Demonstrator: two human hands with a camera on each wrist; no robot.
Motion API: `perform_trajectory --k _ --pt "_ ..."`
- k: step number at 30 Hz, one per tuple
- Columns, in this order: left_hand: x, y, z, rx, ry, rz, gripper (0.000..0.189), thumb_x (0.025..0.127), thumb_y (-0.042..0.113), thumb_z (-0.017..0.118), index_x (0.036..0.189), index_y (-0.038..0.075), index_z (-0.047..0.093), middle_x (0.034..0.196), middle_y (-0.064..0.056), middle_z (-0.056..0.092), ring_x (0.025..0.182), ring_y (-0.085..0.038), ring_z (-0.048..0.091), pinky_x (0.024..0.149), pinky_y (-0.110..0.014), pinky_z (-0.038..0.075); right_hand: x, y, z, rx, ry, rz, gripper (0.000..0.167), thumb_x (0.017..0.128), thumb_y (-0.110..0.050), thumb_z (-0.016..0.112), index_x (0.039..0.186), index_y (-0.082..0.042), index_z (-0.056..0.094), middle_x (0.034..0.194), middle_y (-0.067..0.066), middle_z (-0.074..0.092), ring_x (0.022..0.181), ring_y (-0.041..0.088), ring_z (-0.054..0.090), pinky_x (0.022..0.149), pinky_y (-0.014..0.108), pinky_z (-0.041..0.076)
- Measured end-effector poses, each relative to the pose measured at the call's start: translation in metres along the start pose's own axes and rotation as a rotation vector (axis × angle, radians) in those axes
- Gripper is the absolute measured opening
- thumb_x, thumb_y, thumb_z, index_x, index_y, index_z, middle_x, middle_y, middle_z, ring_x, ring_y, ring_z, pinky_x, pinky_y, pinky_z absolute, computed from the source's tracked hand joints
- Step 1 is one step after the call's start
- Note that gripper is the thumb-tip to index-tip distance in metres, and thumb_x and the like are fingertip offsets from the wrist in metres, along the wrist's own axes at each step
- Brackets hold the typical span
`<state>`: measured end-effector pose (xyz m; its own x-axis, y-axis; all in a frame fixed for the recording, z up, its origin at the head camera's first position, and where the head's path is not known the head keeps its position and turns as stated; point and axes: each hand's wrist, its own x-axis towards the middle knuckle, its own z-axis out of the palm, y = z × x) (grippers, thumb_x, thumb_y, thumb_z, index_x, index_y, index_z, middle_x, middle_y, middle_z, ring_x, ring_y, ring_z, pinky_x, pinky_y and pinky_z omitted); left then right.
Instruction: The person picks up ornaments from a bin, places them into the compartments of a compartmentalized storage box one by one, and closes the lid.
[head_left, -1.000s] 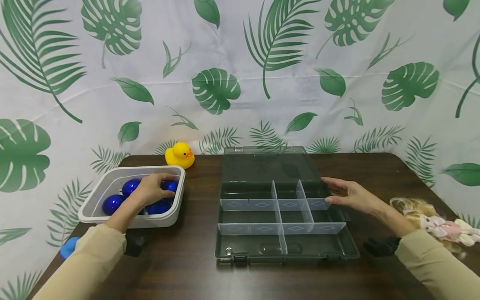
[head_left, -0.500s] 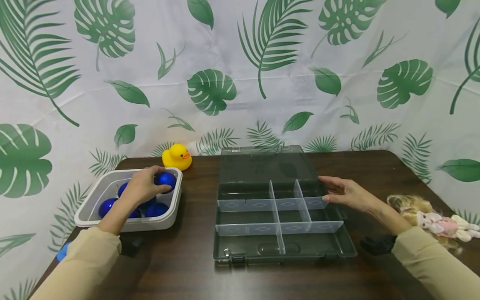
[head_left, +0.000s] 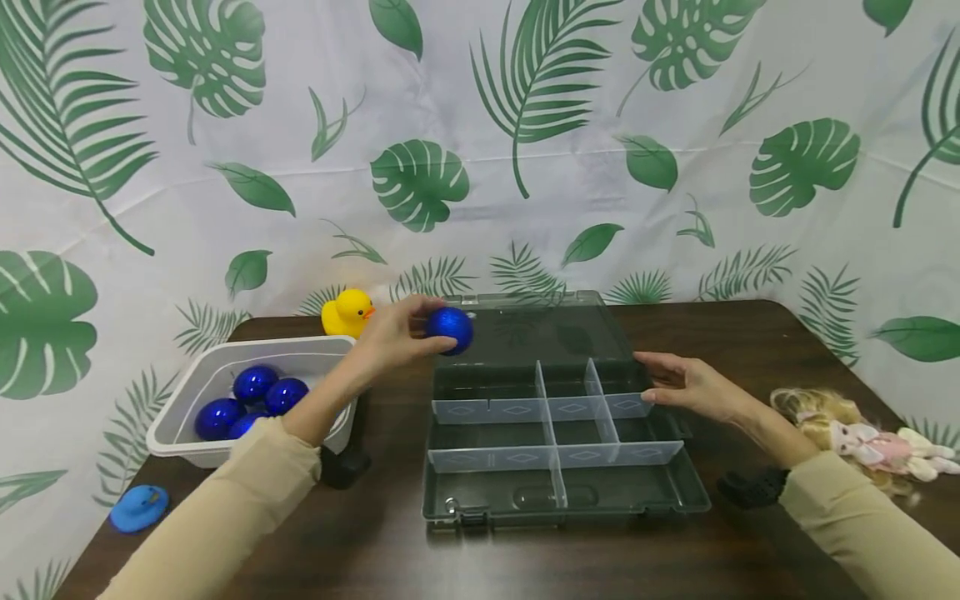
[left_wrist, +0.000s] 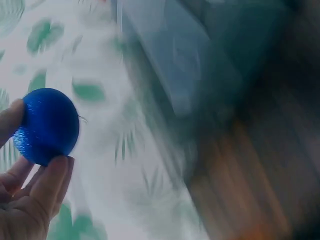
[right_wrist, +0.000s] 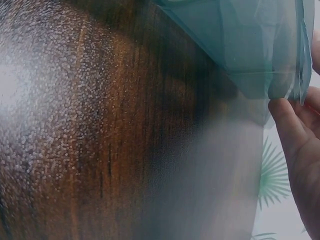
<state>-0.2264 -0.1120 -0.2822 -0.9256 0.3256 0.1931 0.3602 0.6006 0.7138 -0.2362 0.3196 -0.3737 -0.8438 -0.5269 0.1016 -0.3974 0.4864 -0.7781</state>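
Observation:
In the head view my left hand [head_left: 397, 335] pinches a blue glittery Christmas bauble [head_left: 451, 331] by its sides, raised over the lid of the compartment box. The left wrist view shows this bauble [left_wrist: 49, 126] between thumb and fingertips, a thin loop sticking out of it. My right hand [head_left: 697, 390] holds the right side of the grey see-through compartment box [head_left: 495, 492], whose lid lies back. Its thumb [right_wrist: 286, 117] presses the side wall, with the fingers beyond the edge in the right wrist view. Several blue baubles [head_left: 255, 384] lie in the white tub [head_left: 180, 417] at left.
A yellow rubber duck [head_left: 348, 312] stands behind the white tub. Near the table's left edge sits a blue duck [head_left: 139, 508]. A blond doll [head_left: 873, 446] lies at the right. Clear dividers [head_left: 517, 457] split the box into compartments. A leaf-print cloth [head_left: 555, 217] hangs behind the table.
My left hand has lifted the bauble out of the white tub and carried it right, over the box's lid. My right hand stays at the box's side.

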Motion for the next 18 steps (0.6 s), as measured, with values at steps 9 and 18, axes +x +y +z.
perform_trajectory --k 9,18 --pt "0.056 0.046 0.095 -0.146 -0.208 -0.028 0.051 0.085 0.025 0.071 0.130 0.011 0.054 0.132 -0.009 0.056 0.119 -0.023 0.056 0.095 -0.036 0.048 0.000 0.003 0.000 -0.017 0.006 0.023 0.063 0.089 -0.009 0.064 0.139 0.011 0.033 0.143 0.033 0.033 0.127 0.048 0.034 0.093 0.009 0.039" --pt "0.079 0.074 0.153 -0.036 -0.242 -0.005 0.051 0.082 0.028 0.073 0.126 0.010 0.056 0.124 -0.006 0.062 0.114 -0.018 0.058 0.095 -0.027 0.046 0.001 0.001 -0.001 -0.035 0.001 0.065 0.062 0.090 -0.012 0.063 0.139 0.010 0.034 0.142 0.033 0.035 0.127 0.050 0.037 0.096 0.047 0.037"
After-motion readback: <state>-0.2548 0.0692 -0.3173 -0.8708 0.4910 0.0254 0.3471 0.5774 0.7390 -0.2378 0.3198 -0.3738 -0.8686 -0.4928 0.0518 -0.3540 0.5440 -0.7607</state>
